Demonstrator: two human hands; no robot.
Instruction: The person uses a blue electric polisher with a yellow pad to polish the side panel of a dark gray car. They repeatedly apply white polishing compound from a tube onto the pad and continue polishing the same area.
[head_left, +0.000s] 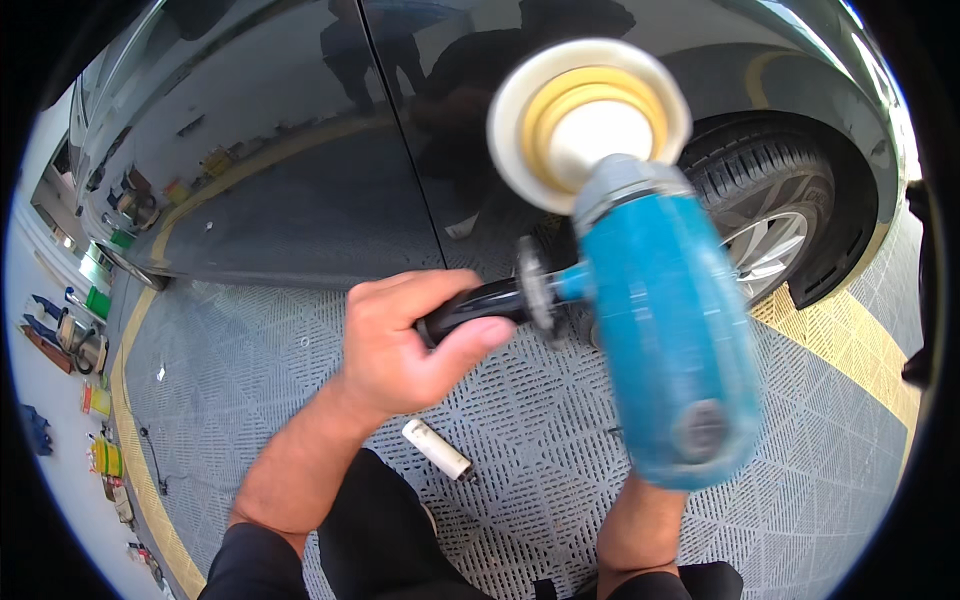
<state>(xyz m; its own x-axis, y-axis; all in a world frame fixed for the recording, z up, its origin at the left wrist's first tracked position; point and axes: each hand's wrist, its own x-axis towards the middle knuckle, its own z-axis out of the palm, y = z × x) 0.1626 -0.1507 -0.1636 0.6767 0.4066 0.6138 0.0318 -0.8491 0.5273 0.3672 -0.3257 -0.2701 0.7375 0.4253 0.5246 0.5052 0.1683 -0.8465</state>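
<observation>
A teal electric polisher (667, 322) is held up in front of a dark car's glossy side panel (300, 150). Around the end of its black side handle (480, 304) my left hand (397, 341) is wrapped, the thumb lying along the grip. My right hand (651, 499) is mostly hidden behind the tool's rear body; only the wrist and forearm show below it. At the polisher's head is a round white and yellow polishing pad (525, 127), turned towards the panel; whether it touches the paint I cannot tell. The tool looks slightly blurred.
A white bottle (436, 448) lies on the grey grated floor (525, 420) between my arms. To the right is the car's wheel (772, 247) in its arch. Tools and several colourful containers (105, 457) line the wall at left, and a thin cable (154, 457) lies nearby.
</observation>
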